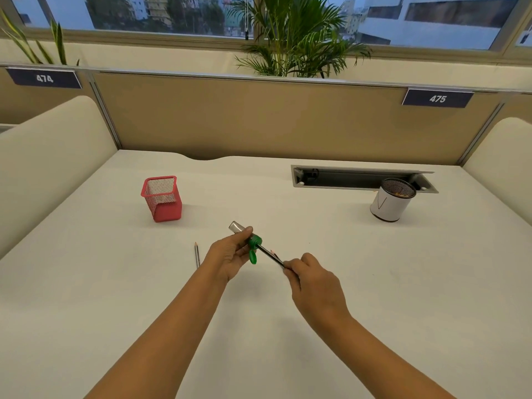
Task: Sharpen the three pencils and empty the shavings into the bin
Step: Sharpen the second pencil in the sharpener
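Gripped the sharpener (250, 240) in curled left hand (230, 256) fingers to steady it, pinched 1 pencil (270, 256) in right hand (312, 279) fingertips, tip inside for turning, left another pencil (197, 254) just beside the left wrist.

Over the middle of the desk (374, 283), the left hand (230, 256) holds the sharpener (251, 240) and the right hand (313, 279) holds a pencil (270, 254) by its near end, its far end in the sharpener. Left hand to the left, right hand to the right and nearer. A second pencil (197, 254) lies flat on the desk just left of the left hand. Behind that, far left, stands the mesh basket (162, 198). Far right, the round cup (391, 201) stands in front of the cable tray (345, 178). The partition (259, 119) runs behind the desk, with a plant (299, 38) behind it.
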Demonstrator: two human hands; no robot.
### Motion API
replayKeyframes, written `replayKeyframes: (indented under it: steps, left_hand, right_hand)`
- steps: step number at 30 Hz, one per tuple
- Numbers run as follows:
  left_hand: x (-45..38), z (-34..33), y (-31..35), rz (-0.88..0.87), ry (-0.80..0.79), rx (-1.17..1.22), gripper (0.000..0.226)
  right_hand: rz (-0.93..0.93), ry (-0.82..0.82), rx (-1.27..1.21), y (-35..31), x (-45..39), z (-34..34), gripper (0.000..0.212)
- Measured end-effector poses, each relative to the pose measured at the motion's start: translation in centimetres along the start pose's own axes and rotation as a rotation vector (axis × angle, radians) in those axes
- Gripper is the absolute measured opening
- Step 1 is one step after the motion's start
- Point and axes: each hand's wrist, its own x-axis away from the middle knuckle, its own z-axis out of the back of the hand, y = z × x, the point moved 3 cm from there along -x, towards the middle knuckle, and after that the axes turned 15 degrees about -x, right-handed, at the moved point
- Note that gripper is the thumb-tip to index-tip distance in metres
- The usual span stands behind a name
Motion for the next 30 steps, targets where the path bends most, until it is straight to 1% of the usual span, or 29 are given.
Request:
replayKeyframes:
  steps: [1,3,5,8,9,10,11,12,13,14,16,18,19,20,21,23,24,25,26,27,29,30]
  left_hand:
    - [0.1,0.0,-0.2,-0.006,0.009,0.019,0.007]
    - [0.2,0.0,-0.4,-0.012,0.021,0.030,0.007]
    - [0.4,0.0,-0.5,-0.006,0.010,0.022,0.007]
    - [0.5,0.0,-0.3,0.001,-0.027,0.016,0.007]
    - [0.5,0.0,-0.1,0.002,-0.037,0.010,0.007]
    - [0.5,0.0,0.0,0.002,-0.044,-0.002,0.007]
    - [0.4,-0.1,0.1,0.005,-0.049,-0.018,0.007]
    - [0.4,-0.1,0.1,0.009,-0.049,-0.034,0.007]
    - [0.3,0.0,0.1,0.014,-0.040,-0.045,0.007]
    - [0.1,0.1,0.1,0.019,-0.025,-0.047,0.007]
    - [-0.1,0.3,0.0,0.031,0.013,-0.036,0.008]
    - [-0.3,0.2,-0.2,0.047,0.037,-0.018,0.009]
    - [-0.3,0.2,-0.3,0.053,0.042,-0.011,0.010]
    - [-0.3,0.1,-0.4,0.058,0.044,-0.004,0.010]
    - [-0.3,0.1,-0.5,0.064,0.046,0.003,0.010]
    - [-0.4,0.1,-0.8,0.074,0.057,0.013,0.010]
    - [-0.4,0.1,-0.9,0.075,0.061,0.013,0.011]
    - [-0.4,0.1,-1.0,0.070,0.062,0.009,0.011]
    - [-0.4,0.1,-1.1,0.061,0.059,0.004,0.011]
    - [-0.4,0.1,-1.2,0.052,0.054,0.002,0.011]
    - [-0.3,0.2,-1.2,0.042,0.045,-0.006,0.010]
    - [-0.3,0.3,-1.2,0.038,0.036,-0.013,0.009]
  right_hand:
    - [-0.093,-0.029,-0.066,-0.1,-0.2,0.1,0.015]
    - [-0.360,-0.135,-0.313,0.2,-0.4,0.0,0.015]
    - [-0.689,-0.196,-0.715,0.8,-0.6,0.0,0.010]
    - [-1.296,-0.192,-1.353,1.3,0.1,-0.6,0.007]
    - [-1.430,-0.170,-1.504,1.3,0.5,-1.0,0.007]
    - [-1.494,-0.158,-1.597,1.2,0.9,-1.3,0.008]
    - [-1.506,-0.151,-1.631,1.0,1.0,-1.6,0.009]
    - [-1.468,-0.152,-1.603,0.8,1.0,-1.6,0.009]
    - [-1.373,-0.169,-1.495,0.6,0.9,-1.4,0.010]
    - [-1.228,-0.195,-1.308,0.4,0.6,-1.1,0.013]
    - [-0.861,-0.212,-0.846,0.3,-0.1,-0.7,0.019]
    - [-0.501,-0.178,-0.406,0.3,-0.5,-0.3,0.021]
    - [-0.337,-0.140,-0.232,0.2,-0.5,-0.1,0.020]
    - [-0.186,-0.108,-0.100,0.3,-0.5,-0.1,0.017]
    - [-0.067,-0.090,-0.021,0.3,-0.3,-0.3,0.011]
    - [0.100,-0.047,0.056,0.4,-0.2,-0.4,0.004]
    - [0.140,-0.025,0.078,0.4,-0.2,-0.6,0.004]
    - [0.118,-0.028,0.051,0.5,-0.3,-0.7,0.005]
    - [0.026,-0.034,-0.017,0.5,-0.5,-0.6,0.005]
    - [-0.133,-0.059,-0.136,0.6,-0.8,-0.3,0.007]
    - [-0.483,-0.150,-0.482,1.2,-0.9,-0.1,0.007]
    - [-0.612,-0.167,-0.644,1.5,-0.8,-0.2,0.004]
